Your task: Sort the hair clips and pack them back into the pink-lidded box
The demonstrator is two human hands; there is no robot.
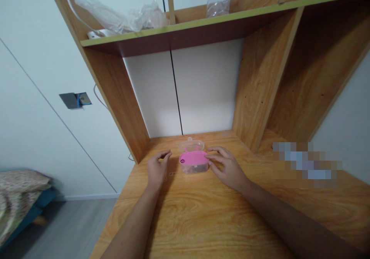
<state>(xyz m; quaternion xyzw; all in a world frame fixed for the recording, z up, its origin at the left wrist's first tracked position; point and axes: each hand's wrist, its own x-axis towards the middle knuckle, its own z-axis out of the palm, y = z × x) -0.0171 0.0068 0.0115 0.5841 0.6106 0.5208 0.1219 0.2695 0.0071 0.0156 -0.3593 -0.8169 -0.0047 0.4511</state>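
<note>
Small pink box (193, 162) sits mid tabletop (202, 220); right hand (228, 168) has a loose fingertip grip on its edge, left hand (157, 169) open, empty beside it (steady both sides, keep box flat).

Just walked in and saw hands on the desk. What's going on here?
A person sits at a wooden desk with both hands around a small clear box with a pink lid. The right hand touches the box's side; the left hand rests just beside it, open, near small rings on the desk.
</note>
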